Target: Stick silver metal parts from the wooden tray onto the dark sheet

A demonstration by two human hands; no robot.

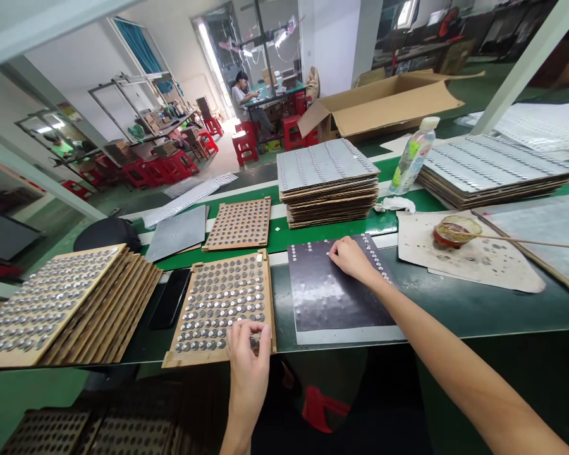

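Discs: small round metal discs (220, 297) fill a wooden tray (203, 354), under and just beyond the left hand's fingertips.
Left hand: the left hand (247, 344) curls its fingers onto the tray's nearest rows; I cannot tell whether it pinches a disc.
Dark sheet: the dark sheet (332, 297) lies flat just to the right of the left hand.
Right hand: the right hand (353, 258) rests loosely curled, fingertips down on the sheet's far edge, beside a row of placed discs (377, 256); any grip is hidden.
Doing it well: probably lift one disc at a time and keep the rows straight.
Counter: the green counter (455, 303) carries stacked trays (52, 303) well left of the left hand.
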